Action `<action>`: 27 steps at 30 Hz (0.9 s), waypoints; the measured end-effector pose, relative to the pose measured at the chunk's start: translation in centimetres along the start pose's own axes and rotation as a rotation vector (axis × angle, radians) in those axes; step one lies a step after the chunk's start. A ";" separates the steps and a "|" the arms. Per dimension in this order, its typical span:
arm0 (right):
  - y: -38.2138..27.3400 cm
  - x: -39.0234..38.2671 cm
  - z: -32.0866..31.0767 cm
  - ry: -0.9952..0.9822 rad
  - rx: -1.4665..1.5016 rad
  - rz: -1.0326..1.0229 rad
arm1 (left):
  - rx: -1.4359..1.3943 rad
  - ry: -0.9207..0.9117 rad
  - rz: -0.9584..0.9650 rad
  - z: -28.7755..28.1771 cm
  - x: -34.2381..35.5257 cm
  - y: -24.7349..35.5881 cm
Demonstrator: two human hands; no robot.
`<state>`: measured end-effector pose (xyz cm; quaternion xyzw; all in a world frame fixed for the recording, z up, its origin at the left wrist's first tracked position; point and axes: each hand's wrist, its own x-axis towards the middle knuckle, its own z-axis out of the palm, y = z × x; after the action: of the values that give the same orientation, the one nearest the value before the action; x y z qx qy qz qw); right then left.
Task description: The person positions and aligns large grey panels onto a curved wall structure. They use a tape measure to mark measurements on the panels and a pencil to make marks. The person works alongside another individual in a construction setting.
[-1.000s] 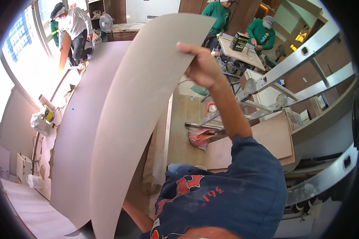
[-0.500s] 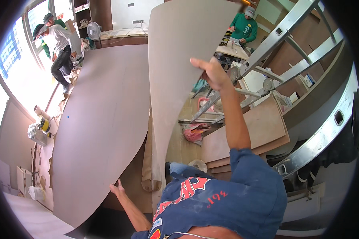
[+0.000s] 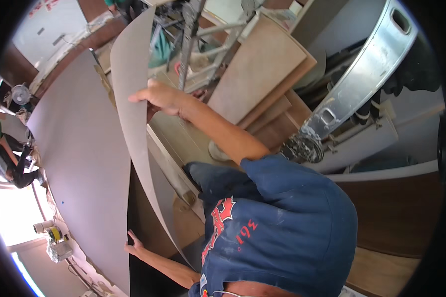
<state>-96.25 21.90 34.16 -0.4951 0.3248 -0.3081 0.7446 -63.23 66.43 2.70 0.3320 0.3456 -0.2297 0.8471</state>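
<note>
My right hand (image 3: 162, 99) is closed on the edge of a thin, pale curved sheet (image 3: 129, 106), thumb lying over its face. The sheet stands raised and bowed, tapering down toward my torso. To its left, a large grey sheet (image 3: 79, 143) lies spread out flat. My left hand (image 3: 135, 246) touches this flat sheet's near edge, with its fingers spread apart. Between the two sheets a brown board (image 3: 151, 213) shows. The fingers of my right hand behind the curved sheet are partly hidden.
Wooden panels (image 3: 257, 69) lean beside a metal ladder (image 3: 188, 44) at the upper right. Another metal rail (image 3: 364, 64) curves at far right. One person (image 3: 15, 158) is at the far left, another partly visible at the top. Tape rolls (image 3: 54, 232) sit by the window.
The view has turned to the right and lower. My right hand, with the curved sheet, now sits farther left in view; the sheet shows more edge-on. My left hand stays at the flat sheet's edge.
</note>
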 end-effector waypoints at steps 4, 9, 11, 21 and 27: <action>3.1 -2.4 -0.5 -0.072 0.030 -0.027 | -0.157 -0.188 -0.271 -0.6 2.9 3.0; 3.8 -7.7 -3.4 0.101 0.100 0.080 | 0.005 -0.050 -0.024 3.3 -0.3 -2.2; 4.7 -7.5 -0.6 0.090 0.103 0.090 | -0.132 -0.015 -0.043 2.3 0.2 0.4; 5.4 -11.1 2.2 0.027 0.246 0.086 | -0.101 -0.192 0.047 3.5 1.5 3.3; 7.0 -13.3 2.0 0.121 0.295 0.198 | -0.282 -0.035 0.010 8.8 -3.7 4.3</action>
<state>-101.66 35.58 30.53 -0.3267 0.3675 -0.3067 0.8149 -59.19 63.59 11.91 0.2074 0.3578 -0.1806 0.8924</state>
